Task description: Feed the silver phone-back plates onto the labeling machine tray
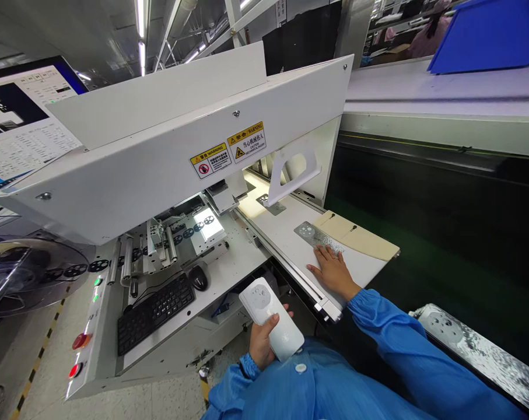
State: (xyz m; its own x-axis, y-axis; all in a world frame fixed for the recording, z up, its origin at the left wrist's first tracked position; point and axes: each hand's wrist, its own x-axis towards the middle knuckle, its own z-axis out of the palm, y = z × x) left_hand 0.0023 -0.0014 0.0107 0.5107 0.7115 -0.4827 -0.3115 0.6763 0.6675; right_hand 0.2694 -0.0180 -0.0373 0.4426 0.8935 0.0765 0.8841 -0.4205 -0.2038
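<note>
My left hand is closed around a white phone back cover with round camera holes, held near my lap. My right hand lies flat with fingers stretched on the white conveyor tray of the machine. Its fingertips touch a glittery silver back cover lying on the tray. Beside that cover sits a beige plate. Both arms wear blue sleeves.
A white machine housing with yellow warning labels overhangs the tray. Below it sit a black keyboard, a mouse and red buttons. A monitor stands at left, a dark conveyor at right, another glittery cover near my right elbow.
</note>
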